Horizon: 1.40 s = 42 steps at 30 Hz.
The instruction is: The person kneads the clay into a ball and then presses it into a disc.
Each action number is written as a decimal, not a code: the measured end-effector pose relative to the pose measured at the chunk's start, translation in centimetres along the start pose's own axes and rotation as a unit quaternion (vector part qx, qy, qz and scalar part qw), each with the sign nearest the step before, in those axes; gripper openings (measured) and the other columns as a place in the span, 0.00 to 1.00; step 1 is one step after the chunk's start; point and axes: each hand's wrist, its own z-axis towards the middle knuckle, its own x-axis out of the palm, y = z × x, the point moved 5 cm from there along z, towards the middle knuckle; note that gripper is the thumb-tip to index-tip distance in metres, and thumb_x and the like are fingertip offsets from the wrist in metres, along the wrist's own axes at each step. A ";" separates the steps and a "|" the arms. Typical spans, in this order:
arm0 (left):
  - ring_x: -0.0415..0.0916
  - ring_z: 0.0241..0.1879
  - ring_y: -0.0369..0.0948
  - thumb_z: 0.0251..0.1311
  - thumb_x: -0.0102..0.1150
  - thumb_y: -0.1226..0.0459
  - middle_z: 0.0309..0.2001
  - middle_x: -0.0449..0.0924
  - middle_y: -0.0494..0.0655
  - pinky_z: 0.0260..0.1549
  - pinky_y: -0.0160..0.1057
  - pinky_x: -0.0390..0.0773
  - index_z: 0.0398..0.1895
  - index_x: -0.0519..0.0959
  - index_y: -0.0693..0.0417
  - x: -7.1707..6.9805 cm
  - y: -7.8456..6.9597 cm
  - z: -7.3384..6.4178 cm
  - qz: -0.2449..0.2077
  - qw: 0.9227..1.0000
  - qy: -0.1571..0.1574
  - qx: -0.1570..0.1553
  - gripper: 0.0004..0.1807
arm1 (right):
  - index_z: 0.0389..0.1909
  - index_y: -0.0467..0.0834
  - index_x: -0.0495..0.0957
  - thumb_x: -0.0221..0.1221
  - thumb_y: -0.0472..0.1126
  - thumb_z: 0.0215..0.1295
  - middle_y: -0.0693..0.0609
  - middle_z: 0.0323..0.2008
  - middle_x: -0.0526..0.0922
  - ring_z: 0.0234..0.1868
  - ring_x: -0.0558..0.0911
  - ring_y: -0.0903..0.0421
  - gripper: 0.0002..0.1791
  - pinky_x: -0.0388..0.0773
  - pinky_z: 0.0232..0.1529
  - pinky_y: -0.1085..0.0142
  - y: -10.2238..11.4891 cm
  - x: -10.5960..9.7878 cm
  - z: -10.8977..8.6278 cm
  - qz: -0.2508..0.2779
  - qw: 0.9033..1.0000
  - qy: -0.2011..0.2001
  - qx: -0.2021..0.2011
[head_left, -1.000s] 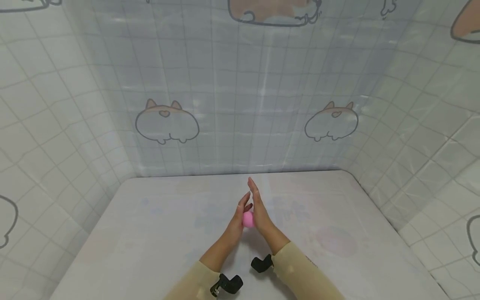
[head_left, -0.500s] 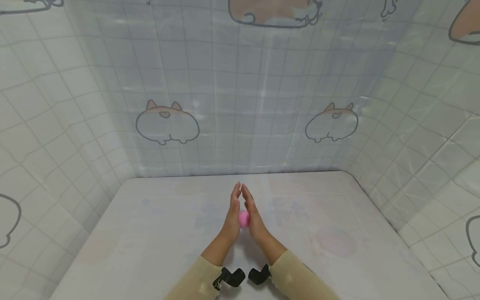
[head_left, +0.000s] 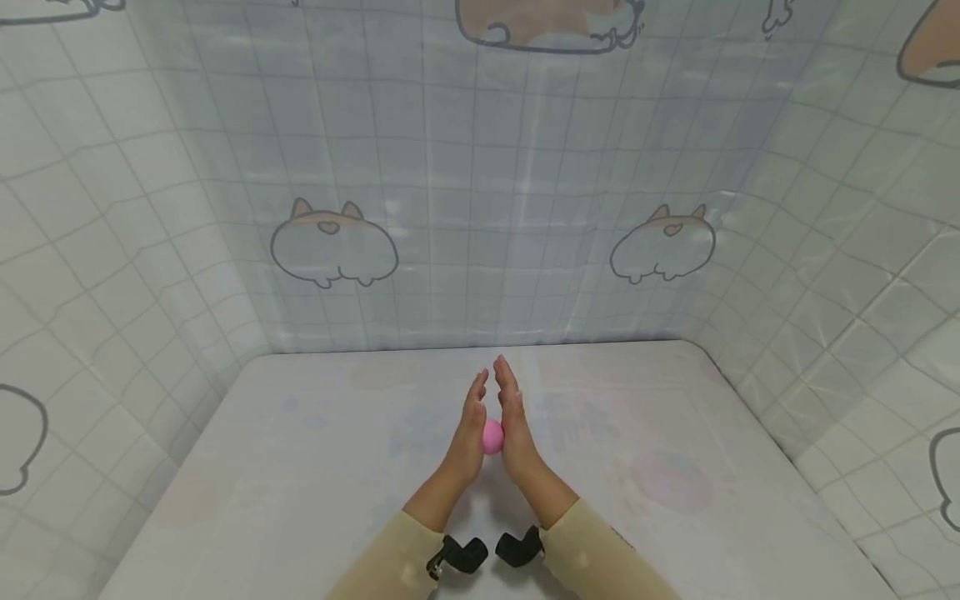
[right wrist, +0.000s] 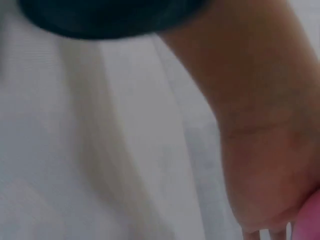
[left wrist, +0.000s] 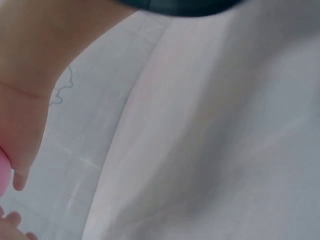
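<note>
Pink ball (head_left: 492, 437) sandwiched between left hand (head_left: 468, 438) and right hand (head_left: 517, 435), touching both, each hand flat and straight-fingered.

Compared with half a second ago, the right hand (head_left: 519, 435) has slid farther, its fingertips now beyond the left hand (head_left: 468, 435); the pink ball (head_left: 492, 437) has shifted slightly right.

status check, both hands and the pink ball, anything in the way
Left hand and right hand: fingers extended, palms facing. Pink ball held between both palms. No obstacle seen beside them.
</note>
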 end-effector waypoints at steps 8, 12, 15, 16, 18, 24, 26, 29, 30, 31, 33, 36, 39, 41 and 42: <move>0.40 0.77 0.57 0.79 0.19 0.44 0.81 0.35 0.50 0.64 0.75 0.41 0.82 0.42 0.46 1.0 -0.7 -0.9 -0.051 0.997 0.058 0.027 0.34 | 0.81 0.54 0.41 0.18 0.60 0.79 0.54 0.80 0.41 0.79 0.39 0.48 0.35 0.31 0.71 0.35 -1.9 -1.3 0.8 0.029 0.998 -0.001 0.059; 0.37 0.78 0.56 0.79 0.17 0.44 0.81 0.35 0.51 0.66 0.73 0.38 0.81 0.42 0.49 1.0 -1.4 -0.9 -0.055 0.995 0.054 0.058 0.35 | 0.81 0.52 0.43 0.18 0.59 0.80 0.53 0.80 0.41 0.79 0.39 0.50 0.34 0.32 0.73 0.39 -2.9 -1.2 0.9 0.031 0.997 0.023 0.066; 0.33 0.78 0.56 0.79 0.17 0.45 0.81 0.35 0.55 0.67 0.72 0.36 0.81 0.41 0.56 0.8 -1.8 -0.7 -0.041 0.995 0.028 0.087 0.36 | 0.81 0.49 0.41 0.18 0.58 0.80 0.49 0.81 0.40 0.79 0.39 0.47 0.34 0.33 0.73 0.40 -3.3 -0.8 0.7 0.033 0.996 0.052 0.066; 0.32 0.78 0.56 0.79 0.17 0.45 0.80 0.35 0.56 0.67 0.72 0.36 0.81 0.41 0.57 0.6 -1.8 -0.7 -0.034 0.995 0.016 0.093 0.36 | 0.81 0.48 0.40 0.18 0.58 0.80 0.48 0.81 0.40 0.79 0.39 0.45 0.34 0.33 0.73 0.39 -3.3 -0.6 0.6 0.034 0.995 0.061 0.066; 0.31 0.78 0.56 0.79 0.20 0.45 0.80 0.35 0.55 0.67 0.72 0.35 0.81 0.41 0.57 0.4 -2.0 -0.5 -0.021 0.995 -0.008 0.100 0.36 | 0.81 0.48 0.40 0.19 0.59 0.80 0.48 0.81 0.40 0.79 0.39 0.42 0.35 0.34 0.73 0.38 -3.3 -0.2 0.3 0.041 0.994 0.078 0.067; 0.35 0.78 0.54 0.77 0.24 0.41 0.81 0.34 0.50 0.67 0.72 0.40 0.81 0.42 0.51 -0.9 -1.9 0.1 0.019 0.991 -0.084 0.098 0.38 | 0.81 0.47 0.44 0.18 0.61 0.79 0.49 0.80 0.43 0.79 0.41 0.42 0.37 0.41 0.71 0.34 -2.5 1.1 -0.5 0.026 0.990 0.131 0.034; 0.36 0.78 0.52 0.76 0.22 0.38 0.81 0.35 0.48 0.66 0.72 0.40 0.81 0.41 0.51 -1.5 -1.7 0.3 0.019 0.990 -0.102 0.091 0.40 | 0.81 0.45 0.44 0.18 0.60 0.80 0.48 0.80 0.44 0.79 0.42 0.43 0.37 0.40 0.71 0.35 -2.1 1.4 -0.9 0.016 0.989 0.147 0.013; 0.38 0.78 0.51 0.76 0.22 0.40 0.81 0.35 0.46 0.66 0.73 0.40 0.81 0.40 0.49 -2.4 -1.3 0.7 0.004 0.990 -0.115 0.086 0.39 | 0.81 0.44 0.42 0.18 0.60 0.80 0.49 0.80 0.43 0.79 0.41 0.45 0.37 0.40 0.72 0.36 -1.3 1.7 -1.4 0.004 0.986 0.167 -0.006; 0.38 0.78 0.51 0.76 0.21 0.40 0.81 0.36 0.47 0.66 0.73 0.40 0.81 0.40 0.51 -2.7 -1.2 0.8 0.002 0.989 -0.117 0.088 0.39 | 0.81 0.44 0.42 0.18 0.60 0.80 0.49 0.80 0.42 0.79 0.40 0.46 0.37 0.39 0.73 0.37 -1.1 1.8 -1.5 0.003 0.985 0.171 -0.012; 0.39 0.78 0.52 0.77 0.22 0.41 0.81 0.37 0.48 0.66 0.73 0.40 0.81 0.40 0.51 -2.8 -1.1 0.9 0.000 0.989 -0.117 0.088 0.38 | 0.81 0.44 0.42 0.18 0.60 0.80 0.49 0.80 0.42 0.79 0.40 0.46 0.37 0.39 0.73 0.37 -0.8 1.8 -1.5 0.002 0.984 0.175 -0.016; 0.40 0.78 0.52 0.77 0.23 0.43 0.81 0.38 0.50 0.66 0.73 0.42 0.81 0.42 0.51 -2.9 -0.9 1.0 -0.004 0.990 -0.113 0.083 0.37 | 0.80 0.42 0.41 0.17 0.62 0.79 0.47 0.80 0.42 0.79 0.39 0.46 0.39 0.38 0.73 0.38 -0.2 1.7 -1.5 0.003 0.984 0.178 -0.028; 0.41 0.77 0.54 0.77 0.24 0.40 0.80 0.40 0.53 0.67 0.71 0.45 0.81 0.45 0.52 -2.7 -0.3 0.8 0.014 0.993 -0.101 0.064 0.38 | 0.80 0.41 0.40 0.17 0.66 0.77 0.47 0.80 0.41 0.79 0.37 0.47 0.43 0.35 0.73 0.39 0.4 1.5 -1.2 0.006 0.984 0.171 -0.044; 0.41 0.77 0.56 0.78 0.26 0.42 0.80 0.42 0.56 0.68 0.70 0.45 0.80 0.46 0.54 -2.0 0.3 0.5 0.037 0.995 -0.082 0.051 0.37 | 0.80 0.42 0.39 0.17 0.65 0.78 0.46 0.80 0.41 0.79 0.37 0.47 0.42 0.34 0.73 0.39 0.6 1.2 -0.8 0.004 0.988 0.143 -0.060; 0.41 0.77 0.58 0.78 0.27 0.44 0.79 0.43 0.58 0.68 0.70 0.45 0.80 0.46 0.57 -1.4 0.5 0.3 0.048 0.995 -0.064 0.053 0.37 | 0.81 0.44 0.38 0.17 0.61 0.79 0.46 0.80 0.42 0.80 0.38 0.47 0.38 0.35 0.73 0.39 0.5 0.8 -0.5 0.007 0.992 0.114 -0.061; 0.42 0.77 0.59 0.79 0.27 0.44 0.79 0.43 0.59 0.67 0.71 0.45 0.80 0.46 0.59 -1.0 0.5 0.2 0.048 0.996 -0.053 0.056 0.37 | 0.81 0.44 0.38 0.17 0.58 0.80 0.46 0.80 0.42 0.79 0.39 0.47 0.36 0.34 0.73 0.39 0.5 0.6 -0.4 0.008 0.993 0.098 -0.058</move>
